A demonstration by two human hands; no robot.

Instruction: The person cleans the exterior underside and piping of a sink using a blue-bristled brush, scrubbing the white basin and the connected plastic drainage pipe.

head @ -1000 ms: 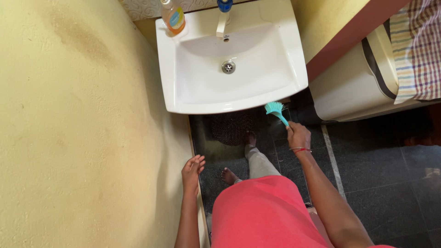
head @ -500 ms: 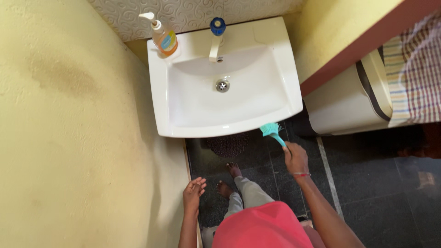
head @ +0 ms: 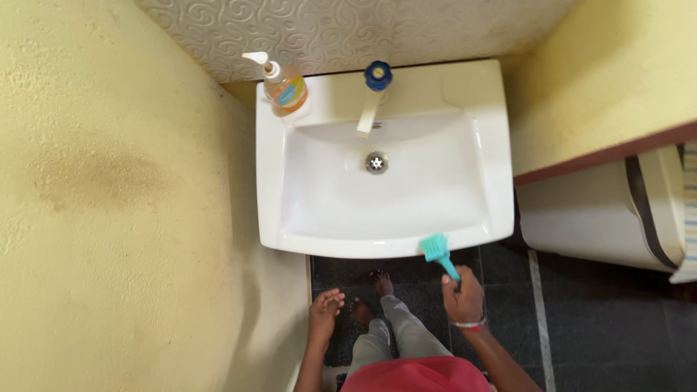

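The right hand (head: 463, 296) is clenched around a small teal plastic brush (head: 438, 252), its head touching the near right rim of the white ceramic washbasin (head: 319, 243). The left hand (head: 324, 312) hangs released, holding nothing.

**A narrow washroom corner in yellow and dark tile**

A rough yellow wall (head: 109, 196) fills the left side, marked by a dull brownish stain (head: 87, 174). Behind the basin runs a band of pale wallpaper (head: 348, 29) embossed with swirls. A second yellow wall (head: 602, 80) stands on the right, edged below by a dark reddish-brown strip (head: 602, 154). Under that strip sits a white rounded cabinet or tank (head: 595, 218) with a dark band across it; what it is cannot be told. The floor (head: 617, 327) is laid in dark, nearly black tiles with pale grout lines. Soft, even daylight brightens the walls, while the floor lies in shade.
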